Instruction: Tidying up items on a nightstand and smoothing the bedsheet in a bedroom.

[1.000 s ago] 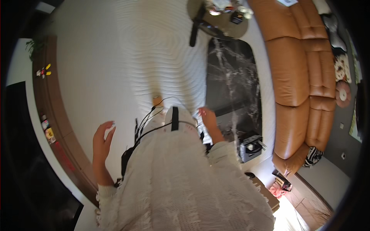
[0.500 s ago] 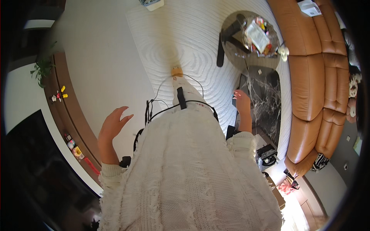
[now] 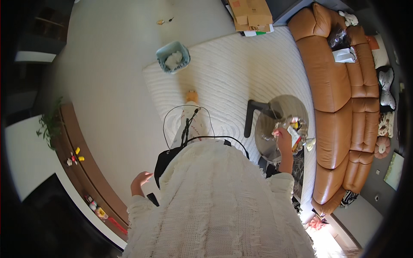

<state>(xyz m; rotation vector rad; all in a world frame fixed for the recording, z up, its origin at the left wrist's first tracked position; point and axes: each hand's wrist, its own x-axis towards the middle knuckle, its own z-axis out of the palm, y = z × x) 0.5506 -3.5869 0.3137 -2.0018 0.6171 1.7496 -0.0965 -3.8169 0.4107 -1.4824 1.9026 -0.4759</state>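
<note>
My right hand point(image 3: 282, 138) is above the smoky round side table point(image 3: 264, 136), its fingers loosely bent and apart with nothing visible in them. In the head view it overlaps the edge of a clear scalloped tray point(image 3: 302, 122) holding several colourful packets; whether it touches the tray I cannot tell. My left hand point(image 3: 140, 180) hangs at my left side, fingers partly bent, holding nothing. Ahead of my foot, a light-blue basket point(image 3: 160, 56) with something white inside stands at the edge of the rug.
The tan leather sofa point(image 3: 331, 129) runs along the right, with a white box point(image 3: 344, 55) on it. Cardboard boxes point(image 3: 251, 13) are at the far end. A low brown cabinet point(image 3: 92, 172) lines the left. A cream rug point(image 3: 223, 69) covers the floor ahead; black cables point(image 3: 185, 133) hang before me.
I have moved forward, so the round table is now beside me and the basket shows fully. My right hand has come over the table; my left hand has drawn closer to my body.
</note>
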